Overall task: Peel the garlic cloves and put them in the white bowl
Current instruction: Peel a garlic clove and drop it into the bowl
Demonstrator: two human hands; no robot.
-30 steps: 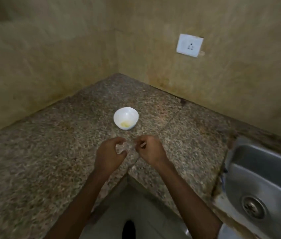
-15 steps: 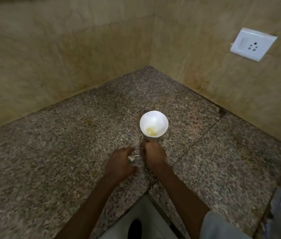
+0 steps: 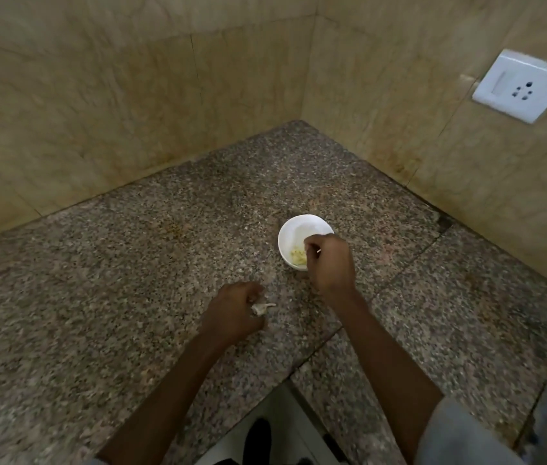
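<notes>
The right hand (image 3: 330, 263) has left the left hand's side and risen toward 12 o'clock. It now covers the white bowl (image 3: 298, 226) from 3 to 6 o'clock, where half a second ago it stopped short of the rim at 6 o'clock. Its fingers are curled with the tips bunched over the bowl's inside; whether they pinch a clove cannot be told. The left hand (image 3: 235, 310) has stayed low on the granite counter (image 3: 114, 280), at 7 o'clock from the bowl and now apart from the right hand. Its curled fingers grip a pale garlic piece (image 3: 263, 308) whose thin tail points to 3 o'clock. Yellowish peeled garlic (image 3: 297, 258) lies in the bowl's bottom, as before. The bowl stands on the counter near the wall corner. A white wall socket (image 3: 523, 87) sits at 2 o'clock.
</notes>
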